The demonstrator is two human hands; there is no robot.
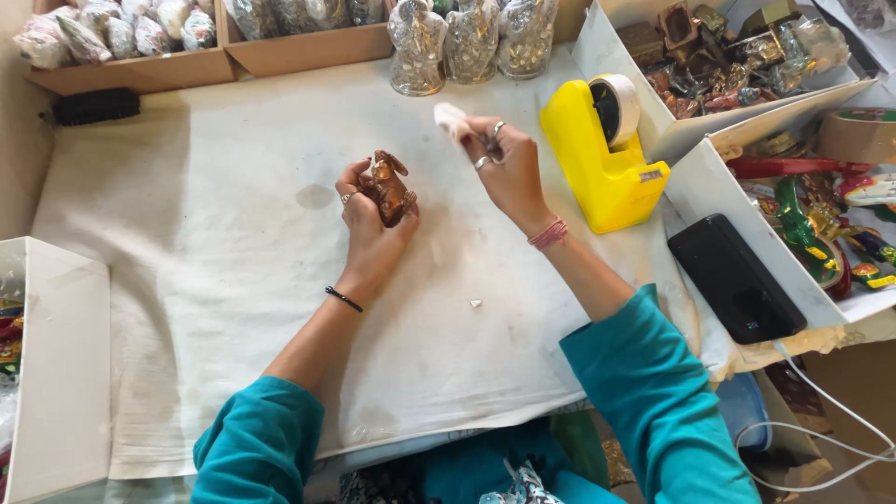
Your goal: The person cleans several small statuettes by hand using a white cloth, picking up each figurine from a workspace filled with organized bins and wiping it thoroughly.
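Observation:
My left hand (369, 219) is closed around a small brown and gold figurine (390, 187), held upright above the white cloth (215, 280). My right hand (504, 168) is raised beside it, pinching a small white piece (450, 118), tape or paper, between its fingertips. The two hands are a short gap apart. Rings sit on both hands, a black band on the left wrist and a pink one on the right. Just right of my right hand stands a yellow tape dispenser (602, 154).
Wrapped figurines (471, 42) stand at the back centre, cardboard trays (140, 67) of wrapped items at the back left. White boxes (719, 177) with colourful figurines lie on the right, with a black phone (735, 277). A black brush (93, 105) lies far left; a white box (61, 364) near left.

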